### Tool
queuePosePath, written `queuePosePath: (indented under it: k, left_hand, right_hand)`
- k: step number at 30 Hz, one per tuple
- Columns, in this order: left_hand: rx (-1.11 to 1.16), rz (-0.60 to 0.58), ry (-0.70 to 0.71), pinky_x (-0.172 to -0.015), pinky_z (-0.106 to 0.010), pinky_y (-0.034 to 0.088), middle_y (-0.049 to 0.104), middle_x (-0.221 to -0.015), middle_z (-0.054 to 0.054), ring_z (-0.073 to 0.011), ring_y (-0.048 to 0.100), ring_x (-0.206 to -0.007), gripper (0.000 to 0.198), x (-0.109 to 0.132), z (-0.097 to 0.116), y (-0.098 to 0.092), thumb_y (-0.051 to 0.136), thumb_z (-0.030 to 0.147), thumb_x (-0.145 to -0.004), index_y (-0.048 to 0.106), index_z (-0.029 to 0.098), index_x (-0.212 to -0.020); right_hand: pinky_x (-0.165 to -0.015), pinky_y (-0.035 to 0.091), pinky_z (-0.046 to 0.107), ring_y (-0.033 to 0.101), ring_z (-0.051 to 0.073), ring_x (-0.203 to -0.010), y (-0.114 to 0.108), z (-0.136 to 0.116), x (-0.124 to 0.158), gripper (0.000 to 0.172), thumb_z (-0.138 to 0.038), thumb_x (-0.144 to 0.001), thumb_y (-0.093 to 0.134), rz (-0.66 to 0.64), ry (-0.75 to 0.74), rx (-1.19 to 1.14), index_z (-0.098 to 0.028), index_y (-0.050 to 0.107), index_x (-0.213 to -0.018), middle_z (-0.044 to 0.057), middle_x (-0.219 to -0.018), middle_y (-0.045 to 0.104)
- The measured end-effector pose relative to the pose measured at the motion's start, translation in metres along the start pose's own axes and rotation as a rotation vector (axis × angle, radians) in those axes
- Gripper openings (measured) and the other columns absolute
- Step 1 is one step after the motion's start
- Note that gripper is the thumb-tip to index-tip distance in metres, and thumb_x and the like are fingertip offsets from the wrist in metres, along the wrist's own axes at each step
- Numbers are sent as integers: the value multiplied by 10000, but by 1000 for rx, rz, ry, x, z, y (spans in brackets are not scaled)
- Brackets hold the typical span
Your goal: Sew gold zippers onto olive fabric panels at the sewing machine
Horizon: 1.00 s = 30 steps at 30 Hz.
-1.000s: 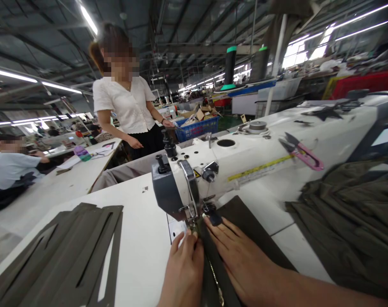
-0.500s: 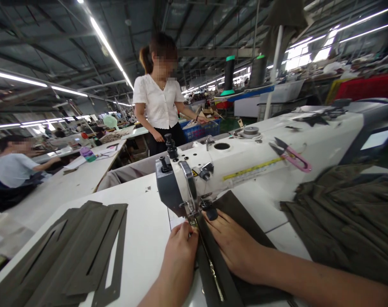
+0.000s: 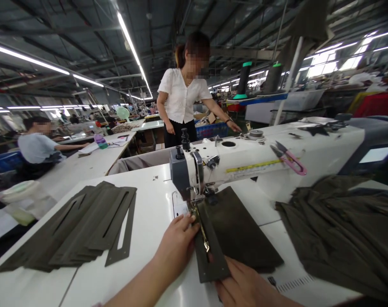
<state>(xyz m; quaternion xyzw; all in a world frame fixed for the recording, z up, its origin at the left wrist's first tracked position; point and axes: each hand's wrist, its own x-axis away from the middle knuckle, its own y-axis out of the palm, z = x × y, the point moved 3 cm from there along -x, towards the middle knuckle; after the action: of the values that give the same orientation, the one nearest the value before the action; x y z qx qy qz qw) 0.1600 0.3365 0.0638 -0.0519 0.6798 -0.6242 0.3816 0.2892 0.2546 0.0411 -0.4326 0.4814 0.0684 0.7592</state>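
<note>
A dark olive fabric strip with a slot and a gold zipper (image 3: 205, 241) runs under the needle area of a white sewing machine (image 3: 245, 157). My left hand (image 3: 176, 238) lies at the strip's left edge just in front of the presser foot, its fingers pressed together on the fabric. At the strip's near right corner, my right hand (image 3: 241, 279) grips the edge, with some fingers hidden under it. A larger dark fabric panel (image 3: 241, 230) lies to the right of the strip.
Slotted dark pieces (image 3: 94, 226) are stacked on the left of the white table. Crumpled dark fabric (image 3: 337, 230) lies at the right. Pink-handled scissors (image 3: 290, 158) rest on the machine. A person in white (image 3: 184, 94) stands behind it; another person sits at far left.
My right hand has moved from beside the presser foot back to the strip's near corner. The zipper strip has fed farther under the machine. The standing person's arm reaches farther right; the view has shifted.
</note>
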Motion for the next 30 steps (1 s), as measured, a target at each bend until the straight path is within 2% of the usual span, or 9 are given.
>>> queuePosePath:
  k: [2,5,10,15,18,23,25,30]
  left_hand:
    - [-40,23,40,-849,-421,514,630,-1058,-127,-239,601,-975,269,4,5,2,471,79,-777,609,125,-1003]
    - [-114,74,62,-810,-392,537,639,-1044,-140,-236,620,-937,230,9,13,5,454,98,-814,609,108,-984]
    - [-174,158,89,-799,-369,543,656,-978,-125,-233,627,-911,212,8,16,10,423,119,-849,614,109,-939]
    - [-191,188,147,-823,-400,533,653,-961,-114,-218,630,-903,223,4,10,12,385,114,-870,605,125,-906]
    - [-203,188,158,-828,-402,530,654,-949,-103,-210,630,-903,232,1,6,12,372,102,-874,602,132,-887]
    - [-233,163,173,-816,-390,536,656,-945,-93,-202,637,-886,250,-4,-2,14,354,93,-879,599,130,-911]
    - [-238,159,187,-817,-387,534,657,-942,-89,-198,637,-885,246,-6,-5,14,359,82,-880,596,129,-928]
    - [-214,148,192,-774,-384,545,663,-899,-86,-200,643,-863,268,-9,-9,12,321,94,-903,584,122,-944]
  right_hand:
    - [-671,532,288,614,194,-659,-1,0,-2,318,38,-735,349,43,13,-10,-115,616,-654,74,-583,611]
    - [-732,530,276,630,183,-692,3,1,4,344,31,-770,326,63,20,-20,-116,634,-729,83,-649,654]
    - [-778,521,253,641,166,-770,21,2,26,257,-46,-840,414,-78,19,16,-138,652,-872,76,-739,692]
    - [-810,511,252,644,160,-778,32,5,34,236,-57,-854,439,-134,18,25,-151,653,-885,67,-795,703]
    - [-805,510,248,643,160,-787,32,10,28,255,-41,-851,419,-109,26,22,-144,650,-881,70,-807,702]
    - [-787,505,211,633,143,-730,23,21,10,376,-5,-852,297,45,121,-38,-136,647,-806,48,-741,693]
    - [-765,507,207,625,142,-694,21,25,5,388,-11,-855,290,88,117,-42,-146,640,-758,43,-691,682]
    - [-701,512,211,616,149,-656,21,33,-4,396,-5,-852,289,89,110,-49,-141,631,-705,58,-658,664]
